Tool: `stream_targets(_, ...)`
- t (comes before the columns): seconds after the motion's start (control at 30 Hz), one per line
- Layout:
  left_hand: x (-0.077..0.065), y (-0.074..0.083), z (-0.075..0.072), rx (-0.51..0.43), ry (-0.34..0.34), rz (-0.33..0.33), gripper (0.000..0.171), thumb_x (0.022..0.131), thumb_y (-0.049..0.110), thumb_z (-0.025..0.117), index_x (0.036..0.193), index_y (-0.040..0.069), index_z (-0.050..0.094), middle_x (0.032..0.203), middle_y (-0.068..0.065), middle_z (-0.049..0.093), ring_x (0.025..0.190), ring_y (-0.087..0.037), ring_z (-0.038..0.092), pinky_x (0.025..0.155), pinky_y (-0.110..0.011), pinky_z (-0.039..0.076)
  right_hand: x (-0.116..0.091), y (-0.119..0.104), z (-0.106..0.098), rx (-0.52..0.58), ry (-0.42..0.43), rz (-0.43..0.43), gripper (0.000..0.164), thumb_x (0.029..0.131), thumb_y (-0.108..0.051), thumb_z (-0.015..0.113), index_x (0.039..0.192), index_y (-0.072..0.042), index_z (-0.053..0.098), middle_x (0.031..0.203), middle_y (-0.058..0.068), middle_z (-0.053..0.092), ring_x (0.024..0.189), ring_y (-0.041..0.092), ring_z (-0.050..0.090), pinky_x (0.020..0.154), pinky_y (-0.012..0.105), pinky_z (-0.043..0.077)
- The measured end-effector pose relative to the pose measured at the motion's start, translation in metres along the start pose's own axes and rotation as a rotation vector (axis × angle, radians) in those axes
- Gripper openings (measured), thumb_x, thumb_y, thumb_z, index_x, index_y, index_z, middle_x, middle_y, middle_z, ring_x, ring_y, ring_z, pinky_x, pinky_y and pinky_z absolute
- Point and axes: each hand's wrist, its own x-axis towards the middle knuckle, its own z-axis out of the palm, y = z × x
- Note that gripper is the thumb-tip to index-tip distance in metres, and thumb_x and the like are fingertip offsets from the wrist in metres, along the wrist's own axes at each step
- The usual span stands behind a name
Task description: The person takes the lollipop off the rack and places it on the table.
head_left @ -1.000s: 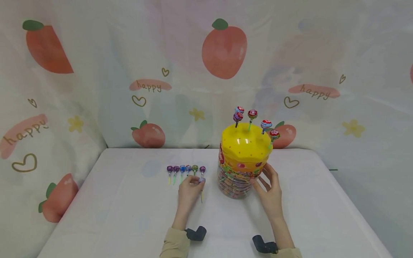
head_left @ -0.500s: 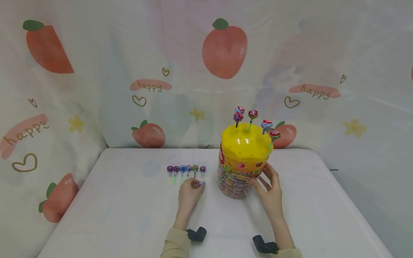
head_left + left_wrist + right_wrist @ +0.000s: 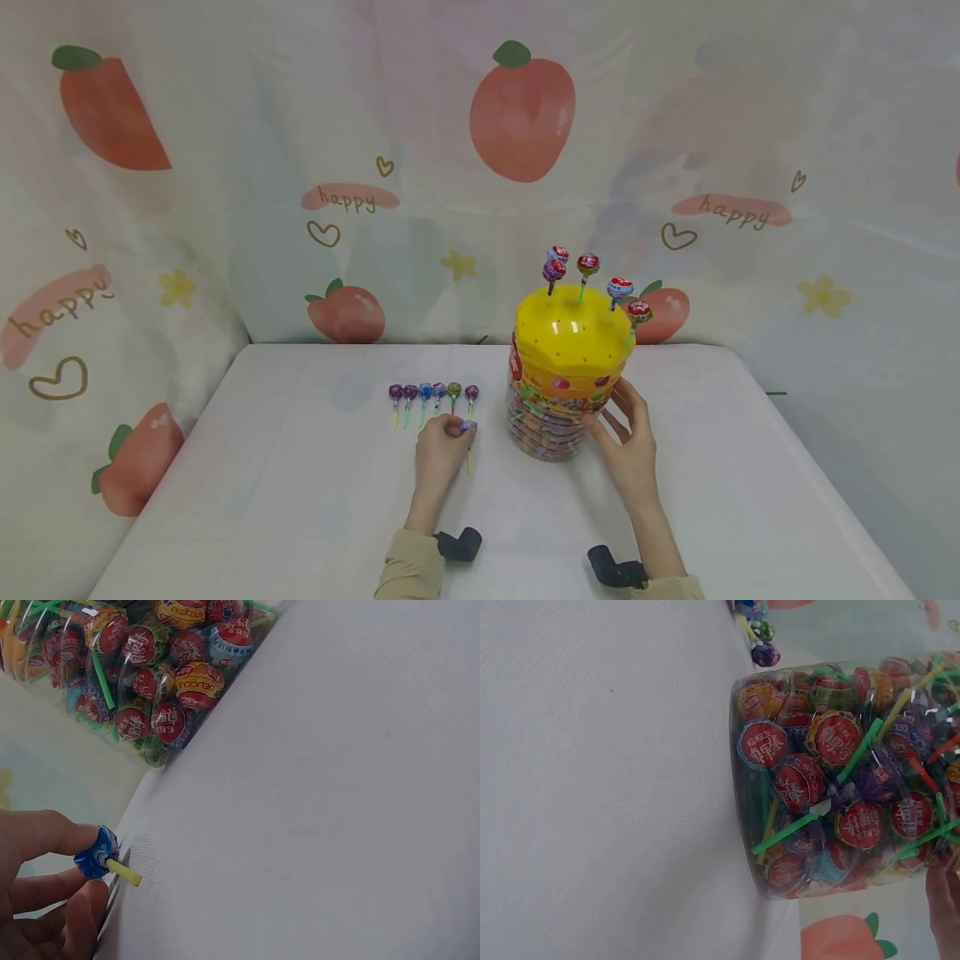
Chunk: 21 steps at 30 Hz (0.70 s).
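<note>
My left hand (image 3: 441,450) pinches a lollipop (image 3: 96,855) by its blue-wrapped head between thumb and fingers. Its short yellow stick points toward the near side of the table in the head view. To the right stands a large clear jar (image 3: 547,433) packed with wrapped lollipops, topped by a yellow lid (image 3: 570,333) with small holes. Several lollipops (image 3: 588,265) stand upright in the lid's back and right side. My right hand (image 3: 628,454) holds the jar's right side below the lid, fingers behind and thumb in front; only part of that hand shows in the right wrist view.
Just beyond my left hand, several lollipops (image 3: 425,392) lie side by side in a row, sticks toward me, with a gap before the rightmost one. A white cloth covers the table (image 3: 300,500). Behind it hangs a curtain (image 3: 427,125) printed with fruit.
My left hand has drawn the pinched lollipop slightly toward me, away from the row. The right hand and the jar stay in place.
</note>
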Motion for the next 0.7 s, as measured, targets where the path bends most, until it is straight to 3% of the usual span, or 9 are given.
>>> stream_targets(0.23, -0.001, 0.0, -0.002, -0.005, 0.012, 0.001, 0.024, 0.077, 0.019, 0.077, 0.094, 0.005, 0.071, 0.083, -0.008, 0.066, 0.072, -0.018, 0.059, 0.064, -0.03, 0.045, -0.002, -0.013, 0.0, -0.004, -0.01, 0.037, 0.072, 0.087, -0.007, 0.068, 0.148, -0.015, 0.03, 0.15, 0.001, 0.038, 0.137, 0.013, 0.038, 0.101, 0.009, 0.039)
stream_targets(0.4, -0.002, 0.003, -0.004, 0.008, 0.023, -0.009, 0.024, 0.077, 0.02, 0.076, 0.095, 0.005, 0.07, 0.086, -0.009, 0.065, 0.075, -0.019, 0.058, 0.066, -0.032, 0.044, 0.0, 0.0, 0.001, 0.0, 0.001, 0.011, 0.071, 0.088, -0.01, 0.068, 0.148, -0.02, 0.032, 0.149, -0.002, 0.039, 0.134, 0.004, 0.038, 0.099, 0.007, 0.038)
stream_targets(0.7, -0.007, 0.017, -0.016, -0.044, 0.053, 0.041, 0.027, 0.08, 0.019, 0.075, 0.103, 0.008, 0.07, 0.093, -0.007, 0.066, 0.079, -0.017, 0.062, 0.068, -0.029, 0.048, 0.0, -0.001, 0.0, 0.001, 0.001, 0.009, 0.07, 0.088, -0.011, 0.068, 0.147, -0.021, 0.033, 0.147, -0.004, 0.04, 0.132, 0.002, 0.039, 0.102, 0.011, 0.039)
